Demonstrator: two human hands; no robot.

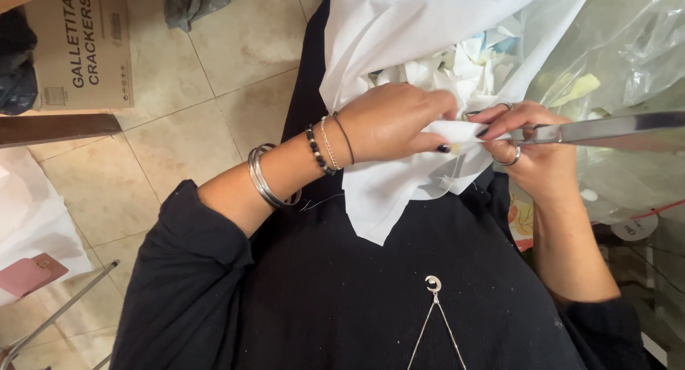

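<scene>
Head view, looking straight down the wearer's black top, reads from the left edge first: a brown cardboard box [78, 45] stands on the beige tiled floor [178, 106], with a dark wooden ledge [57, 127] just below it and a small pink case [28, 274] lying on white material near the lower left corner.

Moving right, the person's left forearm crosses the frame with silver bangles [267, 177] and thin beaded bracelets [325, 145] around the wrist. The left hand [396, 124] is closed, thumb and fingers pinching a fold of the white fabric [399, 34]. The cloth looks thin, matte and soft; it hangs from the top of the frame down over the lap, its long run going top to bottom, and ends in a loose point over the black top. The pinched fold lies directly between the two hands, touching both.

Just beside it, the right hand [531, 138], with rings on two fingers, is curled around the handles of metal scissors [606, 129]. Their bright, smooth blades run nearly level and away toward the right edge, so the scissors' long axis lies across the fabric's hang rather than along it. Whether the blades are parted cannot be told from this angle. Both hands are equally close to the fold.

Farther right, crinkled clear plastic sheeting [628, 49] covers pale scraps, glossy against the dull cloth. A silver crescent pendant [433, 284] hangs on a chain at the chest.
</scene>
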